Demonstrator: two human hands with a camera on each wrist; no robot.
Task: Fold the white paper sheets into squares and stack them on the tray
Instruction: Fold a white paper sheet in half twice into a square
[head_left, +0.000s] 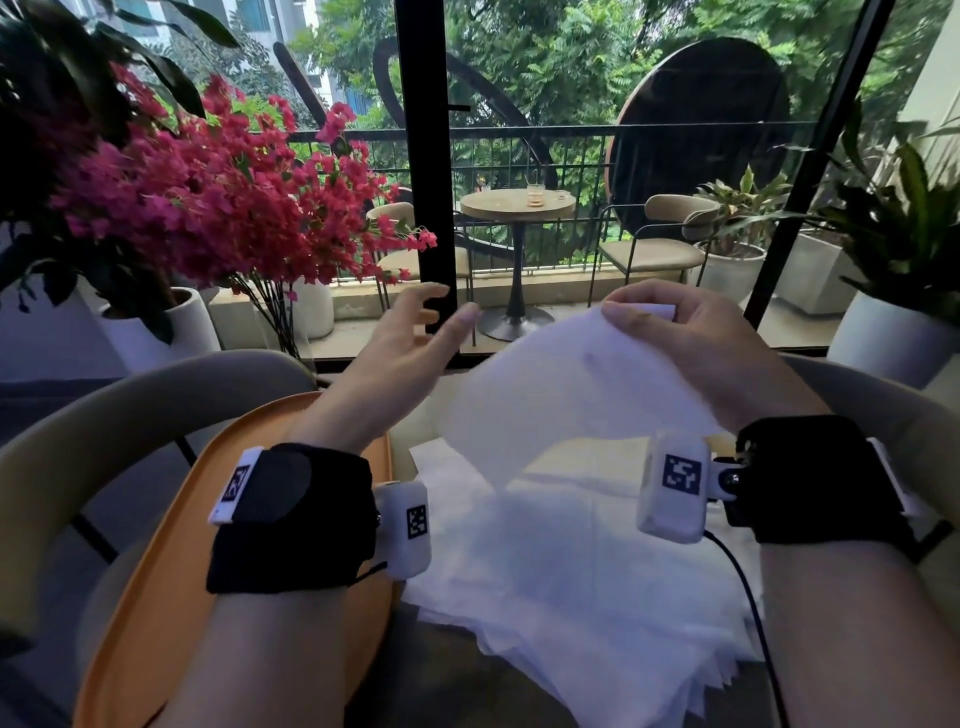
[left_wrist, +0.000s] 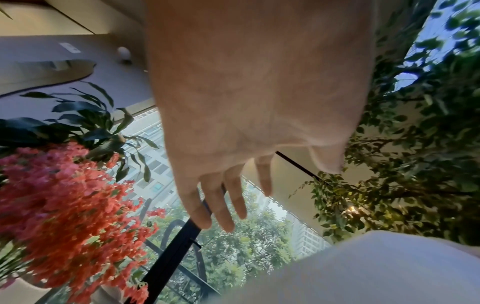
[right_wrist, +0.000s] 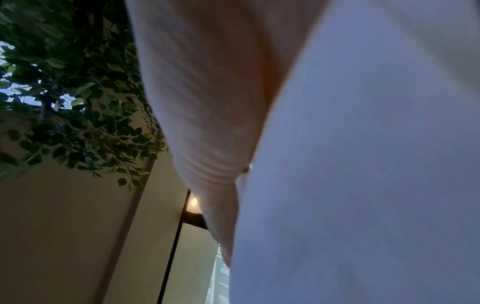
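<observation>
My right hand (head_left: 641, 312) pinches the top corner of a thin white paper sheet (head_left: 561, 395) and holds it up in the air; the sheet hangs down towards the table. That sheet (right_wrist: 363, 164) fills the right of the right wrist view beside my hand. My left hand (head_left: 441, 312) is raised to the left of the sheet with fingers spread, holding nothing; in the left wrist view its fingers (left_wrist: 221, 201) are straight and the sheet (left_wrist: 376, 267) lies at lower right. A pile of white sheets (head_left: 571, 571) lies on the table. The orange tray (head_left: 171, 561) sits at the left under my left forearm.
Curved beige chair backs (head_left: 130, 410) ring the table's far side. A bush of pink flowers (head_left: 208, 208) in a white pot stands at far left, green plants at far right. A black cable (head_left: 753, 597) runs from my right wrist over the pile.
</observation>
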